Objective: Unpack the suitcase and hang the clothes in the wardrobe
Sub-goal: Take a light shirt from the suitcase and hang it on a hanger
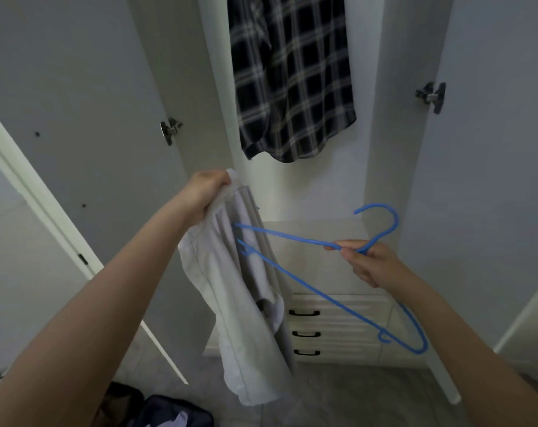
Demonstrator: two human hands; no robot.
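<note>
Head view: left hand (206, 192) gripping pale shirt (230, 297) by its top, right hand (368, 263) pinching blue hanger (292, 238) below hook, one arm tucked inside shirt, before open wardrobe (385, 134); plaid shirt (292, 78) hung inside.

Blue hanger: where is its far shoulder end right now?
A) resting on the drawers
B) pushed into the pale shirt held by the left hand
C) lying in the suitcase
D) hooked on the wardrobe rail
B: the blue hanger, gripped by the right hand, has its tip against the pale shirt hanging from the left hand.
</note>
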